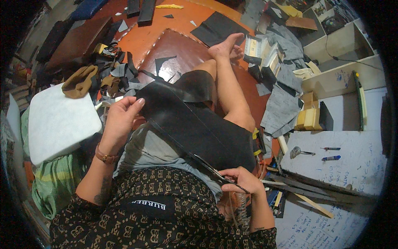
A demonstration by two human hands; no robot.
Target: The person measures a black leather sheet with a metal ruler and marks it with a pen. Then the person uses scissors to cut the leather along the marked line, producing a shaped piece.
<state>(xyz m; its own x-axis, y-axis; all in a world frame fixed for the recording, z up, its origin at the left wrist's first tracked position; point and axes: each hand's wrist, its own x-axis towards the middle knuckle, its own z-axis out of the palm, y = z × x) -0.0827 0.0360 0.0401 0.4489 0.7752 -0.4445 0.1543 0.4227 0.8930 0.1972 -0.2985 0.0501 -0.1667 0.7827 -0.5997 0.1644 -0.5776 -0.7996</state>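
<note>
A large black sheet that looks like leather (195, 120) lies across my lap and legs, with a pale line drawn along it. My left hand (124, 114) pinches its upper left corner between thumb and fingers. In my right hand (242, 181) are scissors (209, 167), their handles gripped by the fingers. The blades point up and left, at the sheet's near edge. Whether the blades are apart is hard to make out.
Dark scraps (120, 70) heap up at the left, beside a white cushion-like block (64, 124) with a brown pouch (80, 81) on it. Grey cloth pieces (282, 103) lie at the right. Beyond them, a white board (331, 145) carries a few small tools.
</note>
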